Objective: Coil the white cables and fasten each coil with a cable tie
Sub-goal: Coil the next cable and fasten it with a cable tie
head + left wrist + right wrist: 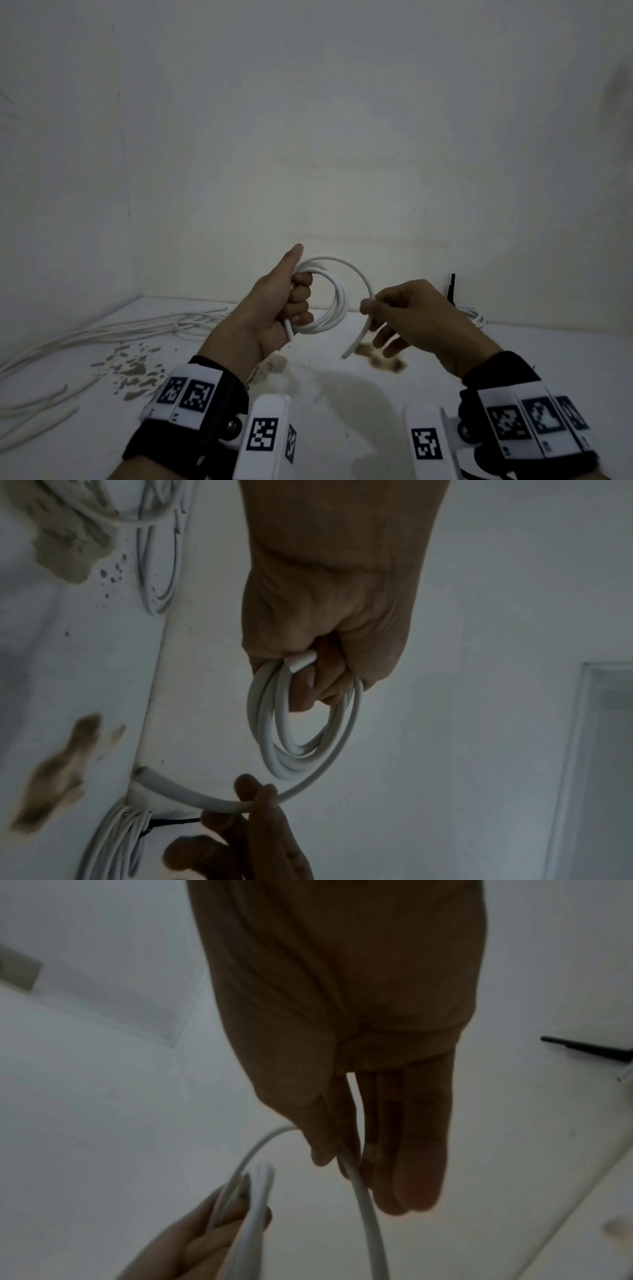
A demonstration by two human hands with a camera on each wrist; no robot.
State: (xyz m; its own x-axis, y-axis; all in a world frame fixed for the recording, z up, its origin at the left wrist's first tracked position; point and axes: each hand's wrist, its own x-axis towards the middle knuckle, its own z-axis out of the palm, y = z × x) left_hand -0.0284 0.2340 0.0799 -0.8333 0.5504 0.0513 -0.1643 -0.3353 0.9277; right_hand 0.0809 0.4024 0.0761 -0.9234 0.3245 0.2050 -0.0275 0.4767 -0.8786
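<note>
The white cable (337, 301) is held in the air above the white table (342, 404) in the head view, wound into several loops. The loops are gripped by the left hand (274, 308), its fingers curled round them and its thumb raised. The free tail of the cable is pinched between thumb and forefinger of the right hand (407, 308), and its cut end hangs below. Loose white cables (102, 334) are seen on the table at the left, and a tied bundle (474, 315) with a black cable tie (452, 287) lies behind the right hand. Brown stains (380, 359) are seen on the table.

In the left wrist view, the coil (301, 731) is shown hanging from the closed left hand (325, 615), with the outer strand pinched by the right hand's fingers (260, 796).

In the right wrist view, the strand (359, 1191) is seen passing under the thumb of the right hand (342, 1042), whose other fingers are extended.
</note>
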